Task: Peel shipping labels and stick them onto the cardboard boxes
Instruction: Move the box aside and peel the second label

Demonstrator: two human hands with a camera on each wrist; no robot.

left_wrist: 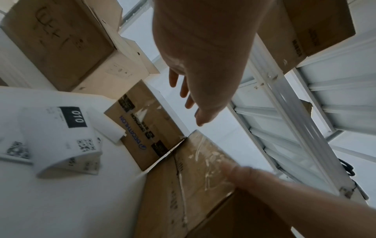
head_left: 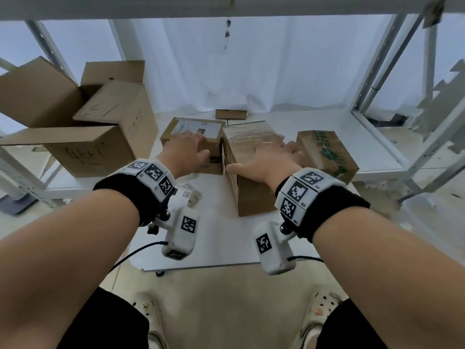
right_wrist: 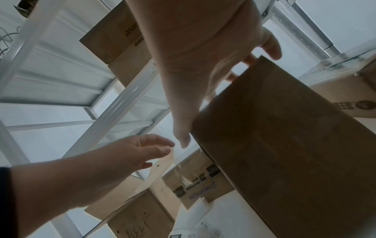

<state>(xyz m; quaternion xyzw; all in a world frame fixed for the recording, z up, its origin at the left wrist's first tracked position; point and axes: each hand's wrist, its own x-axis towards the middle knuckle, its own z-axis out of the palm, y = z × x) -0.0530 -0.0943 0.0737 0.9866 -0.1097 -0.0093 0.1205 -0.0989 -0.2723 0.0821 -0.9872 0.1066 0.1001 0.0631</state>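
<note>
White tabletop (head_left: 314,122) below both hands. White curtain (head_left: 226,71) hangs beyond them, diffuse daylight through it. White metal shelving frame (head_left: 377,79) stands right of the hands. Beige floor (head_left: 226,293) nearer the person.

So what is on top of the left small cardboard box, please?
A white shipping label is stuck on the top of the left small box. The left hand hovers over its near part, fingers relaxed, so that part of the top is hidden.
</note>
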